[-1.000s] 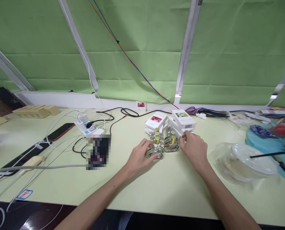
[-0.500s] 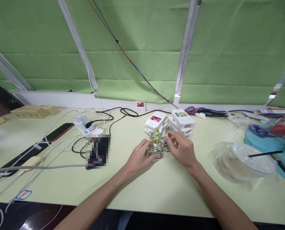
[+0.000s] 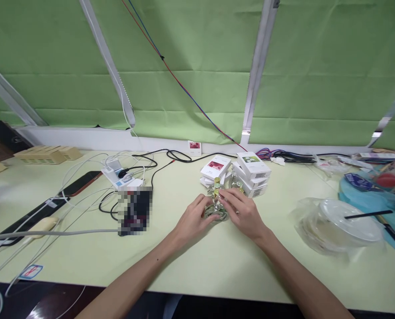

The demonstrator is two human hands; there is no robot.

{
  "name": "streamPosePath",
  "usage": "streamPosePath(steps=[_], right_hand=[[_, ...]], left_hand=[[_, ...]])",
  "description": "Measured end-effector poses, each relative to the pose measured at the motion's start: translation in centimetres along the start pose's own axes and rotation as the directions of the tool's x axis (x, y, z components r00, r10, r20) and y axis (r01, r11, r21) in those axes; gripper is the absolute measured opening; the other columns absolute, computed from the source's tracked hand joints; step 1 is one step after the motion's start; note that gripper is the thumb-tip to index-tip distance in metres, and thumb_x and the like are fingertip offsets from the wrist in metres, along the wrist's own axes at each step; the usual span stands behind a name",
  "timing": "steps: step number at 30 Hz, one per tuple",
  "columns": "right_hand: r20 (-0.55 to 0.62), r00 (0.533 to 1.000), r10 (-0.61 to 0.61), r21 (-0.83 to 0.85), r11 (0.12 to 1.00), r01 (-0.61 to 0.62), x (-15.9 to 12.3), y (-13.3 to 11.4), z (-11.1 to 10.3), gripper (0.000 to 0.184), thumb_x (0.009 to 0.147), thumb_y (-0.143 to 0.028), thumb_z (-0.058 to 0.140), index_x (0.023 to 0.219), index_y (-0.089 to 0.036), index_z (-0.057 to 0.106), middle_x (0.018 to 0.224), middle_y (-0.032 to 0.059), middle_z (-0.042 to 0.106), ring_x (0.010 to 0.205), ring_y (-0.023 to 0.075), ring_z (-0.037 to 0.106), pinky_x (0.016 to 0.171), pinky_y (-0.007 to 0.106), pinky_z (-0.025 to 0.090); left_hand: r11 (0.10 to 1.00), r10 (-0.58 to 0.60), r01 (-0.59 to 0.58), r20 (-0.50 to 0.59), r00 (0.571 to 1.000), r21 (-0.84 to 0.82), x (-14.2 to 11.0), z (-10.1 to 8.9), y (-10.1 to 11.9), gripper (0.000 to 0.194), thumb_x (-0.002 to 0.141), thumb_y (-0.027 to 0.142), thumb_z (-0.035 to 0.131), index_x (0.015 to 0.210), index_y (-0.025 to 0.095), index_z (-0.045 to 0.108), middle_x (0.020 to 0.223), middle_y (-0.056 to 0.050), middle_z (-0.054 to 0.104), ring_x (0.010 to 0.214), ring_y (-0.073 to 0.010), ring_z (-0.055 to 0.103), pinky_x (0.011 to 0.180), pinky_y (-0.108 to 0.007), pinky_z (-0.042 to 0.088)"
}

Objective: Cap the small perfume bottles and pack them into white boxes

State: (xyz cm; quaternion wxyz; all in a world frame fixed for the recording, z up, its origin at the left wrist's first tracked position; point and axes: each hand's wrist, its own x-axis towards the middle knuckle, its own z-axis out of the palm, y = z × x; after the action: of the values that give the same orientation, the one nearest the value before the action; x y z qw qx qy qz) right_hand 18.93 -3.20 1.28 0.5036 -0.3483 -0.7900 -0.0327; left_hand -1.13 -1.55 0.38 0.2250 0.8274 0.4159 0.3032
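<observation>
Several small glass perfume bottles with gold caps (image 3: 217, 188) stand in a cluster at the middle of the pale green table (image 3: 217, 261). My left hand (image 3: 193, 219) curls round the nearest bottle (image 3: 214, 212) from the left. My right hand (image 3: 242, 212) has its fingers pinched at the top of that same bottle and covers the bottles on the right. Behind them lie stacked white boxes, one with a red print (image 3: 215, 167) and one with a green print (image 3: 253, 165).
A white power strip (image 3: 122, 176) with tangled cables, a phone (image 3: 84, 182) and a blurred dark item (image 3: 134, 210) lie to the left. A clear plastic lidded container (image 3: 337, 223) and blue clutter (image 3: 372, 188) sit to the right. Cardboard pieces (image 3: 47, 155) rest far left.
My right hand slid left from the white boxes onto the bottle cluster, meeting the bottle in my left hand. My left hand stayed in place.
</observation>
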Motion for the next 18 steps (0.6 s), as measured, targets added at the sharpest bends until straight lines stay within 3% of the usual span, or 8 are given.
streamPosePath(steps=[10, 18], right_hand=[[0.058, 0.996, -0.065, -0.070, 0.995, 0.069, 0.18, -0.29, 0.00, 0.032, 0.103, -0.017, 0.049, 0.132, -0.020, 0.061, 0.107, 0.0102, 0.072, 0.091, 0.0188, 0.073, 0.072, 0.029, 0.062], [0.141, 0.990, -0.030, -0.103, 0.994, 0.045, -0.15, -0.05, 0.19, 0.029, 0.104, -0.020, 0.049, 0.130, -0.020, 0.062, 0.107, 0.0102, 0.072, 0.088, 0.0181, 0.072, 0.066, 0.028, 0.059]], left_hand=[[1.000, 0.003, -0.003, -0.006, 1.000, -0.016, 0.01, -0.14, 0.44, 0.016, 0.091, 0.030, 0.068, 0.101, 0.022, 0.059, 0.100, 0.000, 0.056, 0.070, -0.0114, 0.053, 0.067, -0.026, 0.046], [1.000, 0.021, -0.022, -0.024, 0.999, -0.013, -0.04, -0.12, 0.33, 0.014, 0.090, 0.029, 0.067, 0.100, 0.022, 0.060, 0.097, 0.000, 0.056, 0.069, -0.0115, 0.053, 0.065, -0.026, 0.047]])
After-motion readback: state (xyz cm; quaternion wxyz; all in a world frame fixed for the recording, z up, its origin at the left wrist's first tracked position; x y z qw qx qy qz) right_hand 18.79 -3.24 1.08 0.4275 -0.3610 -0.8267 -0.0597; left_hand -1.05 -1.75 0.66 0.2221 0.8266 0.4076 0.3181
